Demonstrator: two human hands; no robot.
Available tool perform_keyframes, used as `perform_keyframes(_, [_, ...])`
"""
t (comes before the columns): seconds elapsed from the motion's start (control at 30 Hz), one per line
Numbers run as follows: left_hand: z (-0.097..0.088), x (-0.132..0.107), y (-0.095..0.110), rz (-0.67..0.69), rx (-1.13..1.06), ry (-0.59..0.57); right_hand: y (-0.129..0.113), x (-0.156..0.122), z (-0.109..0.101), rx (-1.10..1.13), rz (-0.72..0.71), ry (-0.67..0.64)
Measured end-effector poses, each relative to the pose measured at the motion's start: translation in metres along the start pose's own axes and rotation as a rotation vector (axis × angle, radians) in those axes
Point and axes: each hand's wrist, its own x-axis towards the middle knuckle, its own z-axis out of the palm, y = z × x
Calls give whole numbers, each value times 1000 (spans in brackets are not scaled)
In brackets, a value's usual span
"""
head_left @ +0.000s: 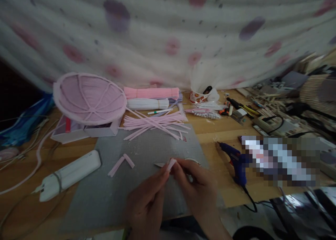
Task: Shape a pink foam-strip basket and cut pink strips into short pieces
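Observation:
My left hand (151, 194) and my right hand (196, 187) meet over the grey mat, fingertips pinched on a short, folded pale pink pipe cleaner (171, 164). A scissor blade (159, 165) sticks out to the left behind my fingers. A handle loop shows beyond my right knuckles; whether that hand holds the scissors or they lie on the mat, I cannot tell. Left of my hands, short cut pink pipe cleaner pieces (117, 166) lie in an angled shape. Further back, a loose pile of long pink pipe cleaners (154, 122) rests across the mat's far edge.
A pink ribbed dome (91, 98) sits on a white box (70, 133) at back left. Near it is a white power strip-like block (70, 175) with a cord. Bundled pipe cleaners (151, 93) and a paper cup (198, 96) stand behind. A blue glue gun (237, 163) lies right.

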Motion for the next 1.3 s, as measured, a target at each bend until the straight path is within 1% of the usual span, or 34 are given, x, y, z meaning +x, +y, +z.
perform_keyframes(0.13, [9,-8,-8,65,64,37,-1,-2,9,105,133,51])
perform_keyframes(0.27, [12,-12,-13,150,156,14,-2,0,16,226,247,63])
perform_keyframes(0.4, [13,-14,-17,149,213,-37,-3,1,20,310,321,63])
perform_keyframes(0.53, [16,-14,-21,160,243,-32,-1,1,22,337,385,51])
perform_keyframes(0.6, [17,-13,-23,180,264,-46,0,2,23,350,410,36])
perform_keyframes(0.7, [16,-9,-25,211,308,-113,1,5,24,370,423,16])
perform_keyframes(0.8, [15,-3,-25,230,374,-151,1,8,24,387,445,1])
perform_keyframes(0.9, [15,1,-25,272,418,-160,0,9,25,455,473,7])
perform_keyframes(1.07, [15,2,-28,336,446,-165,2,10,30,628,562,46])
perform_keyframes(1.17, [15,1,-30,349,420,-159,3,10,31,656,586,52])
perform_keyframes(1.3, [14,1,-29,342,416,-180,3,11,31,629,584,40])
